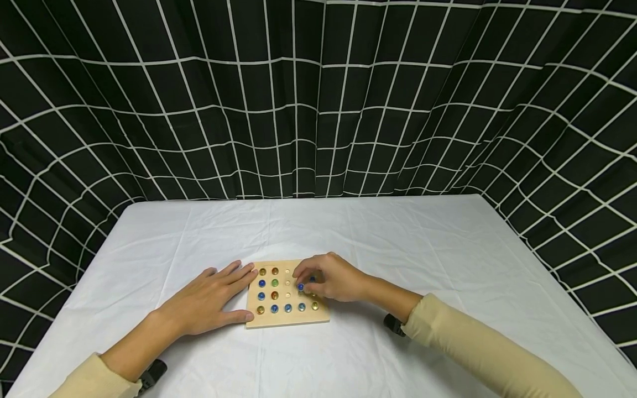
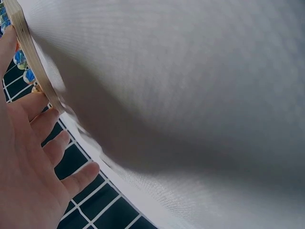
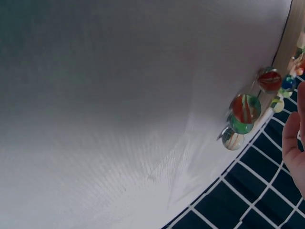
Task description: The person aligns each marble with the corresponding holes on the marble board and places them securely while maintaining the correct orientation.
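Observation:
A light wooden board with rows of glass marbles lies flat on the white cloth. My left hand rests at its left side, fingers extended, with fingertips and thumb touching the edge. In the left wrist view, the fingers meet the board's side. Over the board's right half, my right hand pinches a blue marble between thumb and fingers. Whether that marble touches its hollow is hard to tell. The hand hides part of the right columns. Several hollows in the middle column, such as one hollow, look pale.
Loose marbles, including a red-and-green one and a dark red one, lie beside the board in the right wrist view; the right hand covers that spot in the head view. A black gridded curtain surrounds the table.

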Demonstrator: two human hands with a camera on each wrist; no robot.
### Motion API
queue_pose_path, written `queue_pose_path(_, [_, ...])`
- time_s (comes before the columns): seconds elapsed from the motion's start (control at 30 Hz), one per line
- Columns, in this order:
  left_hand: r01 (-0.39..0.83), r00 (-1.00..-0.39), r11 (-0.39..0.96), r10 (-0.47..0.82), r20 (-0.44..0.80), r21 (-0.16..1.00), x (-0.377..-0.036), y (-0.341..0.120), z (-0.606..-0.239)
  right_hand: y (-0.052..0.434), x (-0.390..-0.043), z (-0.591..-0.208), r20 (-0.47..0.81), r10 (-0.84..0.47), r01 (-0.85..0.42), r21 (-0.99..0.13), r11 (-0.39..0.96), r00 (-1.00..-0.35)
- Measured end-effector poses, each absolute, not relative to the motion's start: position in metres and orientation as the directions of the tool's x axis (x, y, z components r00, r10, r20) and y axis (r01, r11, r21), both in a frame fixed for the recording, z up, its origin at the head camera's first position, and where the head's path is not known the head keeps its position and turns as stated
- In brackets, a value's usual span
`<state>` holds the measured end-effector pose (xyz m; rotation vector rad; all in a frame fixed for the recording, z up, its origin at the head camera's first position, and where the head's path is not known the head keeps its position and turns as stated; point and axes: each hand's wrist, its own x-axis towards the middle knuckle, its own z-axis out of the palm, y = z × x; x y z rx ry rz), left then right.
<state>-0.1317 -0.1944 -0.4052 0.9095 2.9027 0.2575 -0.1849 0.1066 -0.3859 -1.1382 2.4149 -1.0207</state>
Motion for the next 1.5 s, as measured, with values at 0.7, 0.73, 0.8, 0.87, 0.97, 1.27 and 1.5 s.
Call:
queue_pose_path(0.7, [0.551, -0.822, 0.813, 0.568, -0.044, 0.187, -0.132, -0.194, -0.405, 0.116, -0.191, -0.376, 0.066, -0.749, -0.598, -0.650, 0.469, -0.659])
queue_pose_path(0.73, [0.551, -0.822, 0.813, 0.568, -0.043, 0.186, -0.132, -0.194, -0.405, 0.119, -0.193, -0.375, 0.071, -0.741, -0.593, -0.652, 0.472, -0.668])
queue_pose_path(0.8, [0.552, -0.822, 0.813, 0.568, -0.042, 0.186, -0.131, -0.194, -0.405, 0.126, -0.197, -0.373, 0.077, -0.723, -0.584, -0.650, 0.486, -0.686])
queue_pose_path(0.87, [0.554, -0.822, 0.812, 0.569, -0.039, 0.184, -0.131, -0.194, -0.405, 0.133, -0.201, -0.373, 0.078, -0.706, -0.578, -0.640, 0.506, -0.704])
queue_pose_path(0.97, [0.556, -0.821, 0.811, 0.571, -0.036, 0.184, -0.131, -0.194, -0.405, 0.142, -0.204, -0.374, 0.070, -0.682, -0.564, -0.627, 0.538, -0.728])
queue_pose_path(1.27, [0.554, -0.821, 0.812, 0.569, -0.037, 0.181, -0.131, -0.194, -0.405, 0.169, -0.209, -0.385, 0.049, -0.678, -0.557, -0.615, 0.558, -0.734])
queue_pose_path(1.5, [0.550, -0.824, 0.816, 0.565, -0.040, 0.179, -0.132, -0.194, -0.406, 0.181, -0.208, -0.390, 0.030, -0.684, -0.545, -0.629, 0.554, -0.729])
